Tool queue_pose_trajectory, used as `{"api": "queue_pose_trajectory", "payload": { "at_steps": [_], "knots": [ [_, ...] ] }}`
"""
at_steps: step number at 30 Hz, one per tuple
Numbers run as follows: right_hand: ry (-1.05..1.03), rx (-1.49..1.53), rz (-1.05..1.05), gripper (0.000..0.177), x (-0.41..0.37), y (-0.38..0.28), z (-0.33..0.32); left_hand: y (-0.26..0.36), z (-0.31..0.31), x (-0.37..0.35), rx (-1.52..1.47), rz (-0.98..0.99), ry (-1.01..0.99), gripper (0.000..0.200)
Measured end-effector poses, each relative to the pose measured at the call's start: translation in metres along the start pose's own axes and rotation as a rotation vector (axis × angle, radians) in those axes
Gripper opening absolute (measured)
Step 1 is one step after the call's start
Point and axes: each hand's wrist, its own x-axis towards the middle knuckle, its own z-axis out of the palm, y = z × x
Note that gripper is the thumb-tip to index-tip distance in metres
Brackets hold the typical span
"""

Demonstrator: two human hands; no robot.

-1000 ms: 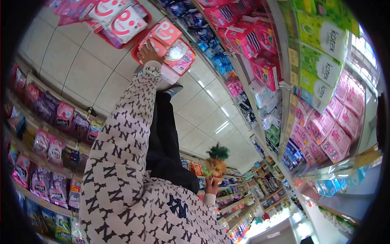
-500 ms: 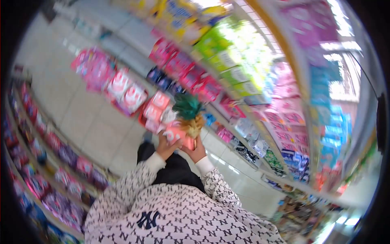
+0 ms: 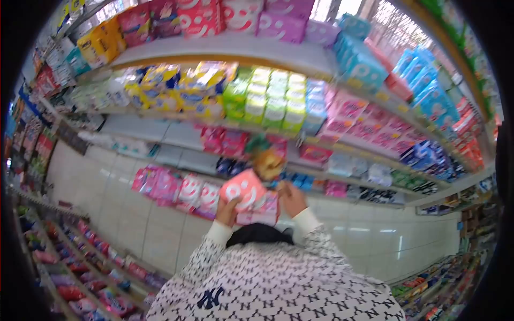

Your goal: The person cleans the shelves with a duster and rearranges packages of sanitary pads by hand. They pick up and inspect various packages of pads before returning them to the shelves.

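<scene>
Gripping a pink pack [image 3: 242,193], likely soft, light and slick, by its side, left hand [image 3: 227,209] fingers closed; right hand [image 3: 293,199] clasps a pineapple-like item [image 3: 266,160].

Green packs [image 3: 273,101] fill a shelf [image 3: 230,47] above the tiled floor [image 3: 115,211].

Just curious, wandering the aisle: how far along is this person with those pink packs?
Done: one pink smiley pack is lifted, gripped by the left hand and right hand. In hand: it hovers before the shelves. Left, likely: shelving it; more packs wait on the floor.
</scene>
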Motion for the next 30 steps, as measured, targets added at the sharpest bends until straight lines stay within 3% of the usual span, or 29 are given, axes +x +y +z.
{"api": "queue_pose_trajectory", "payload": {
  "at_steps": [2, 5, 6, 8, 11, 12, 15, 16, 19, 22, 24, 25, 26, 29, 30],
  "knots": [
    [0.085, -0.016, -0.152, 0.027, -0.033, -0.056, -0.008, 0.017, -0.007, -0.009, -0.018, -0.024, -0.042, 0.056],
    [-0.115, -0.281, -0.356, 0.027, -0.075, -0.094, -0.005, 0.017, -0.035, -0.014, -0.22, -0.088, -0.159, 0.059],
    [-0.064, -0.248, -0.245, 0.027, -0.074, -0.081, -0.003, 0.034, -0.025, -0.03, -0.108, -0.001, -0.213, 0.06],
    [0.035, -0.187, -0.014, 0.027, -0.057, -0.045, -0.004, 0.054, -0.003, -0.048, -0.009, -0.009, -0.159, 0.065],
    [0.153, -0.067, 0.098, 0.028, -0.062, -0.063, -0.015, 0.055, -0.009, -0.053, 0.004, -0.012, -0.115, 0.066],
    [0.126, -0.066, -0.12, 0.027, -0.076, -0.053, -0.004, 0.055, -0.011, -0.054, -0.003, -0.004, -0.109, 0.066],
    [-0.147, -0.283, -0.352, 0.027, -0.099, -0.079, 0.003, 0.053, -0.022, -0.059, -0.129, -0.034, -0.147, 0.069],
    [0.038, -0.27, -0.488, 0.026, -0.089, -0.039, 0.013, 0.06, -0.004, -0.06, 0.022, 0.088, -0.136, 0.071],
    [0.122, -0.096, 0.086, 0.026, -0.047, -0.019, -0.006, 0.061, -0.01, -0.063, 0.285, 0.15, -0.09, 0.069],
    [0.171, 0.144, 0.075, 0.025, -0.051, -0.061, -0.019, 0.07, -0.007, -0.07, 0.763, 0.487, -0.085, 0.072],
    [-0.077, -0.009, -0.214, 0.024, -0.071, -0.092, -0.016, 0.074, -0.014, -0.073, 0.859, 0.466, -0.092, 0.074],
    [-0.189, -0.087, -0.355, 0.024, -0.078, -0.099, -0.013, 0.078, -0.02, -0.069, 1.051, 0.61, -0.182, 0.074],
    [-0.112, -0.13, -0.481, 0.024, -0.078, -0.094, -0.006, 0.082, -0.026, -0.065, 1.223, 0.778, -0.255, 0.074],
    [-0.056, -0.237, -0.042, 0.024, -0.048, -0.091, -0.02, 0.088, -0.015, -0.07, 1.06, 0.722, -0.178, 0.076],
    [0.013, -0.197, -0.039, 0.027, -0.045, -0.092, -0.026, 0.085, -0.015, -0.067, 0.978, 0.764, -0.198, 0.076]
  ]
}}
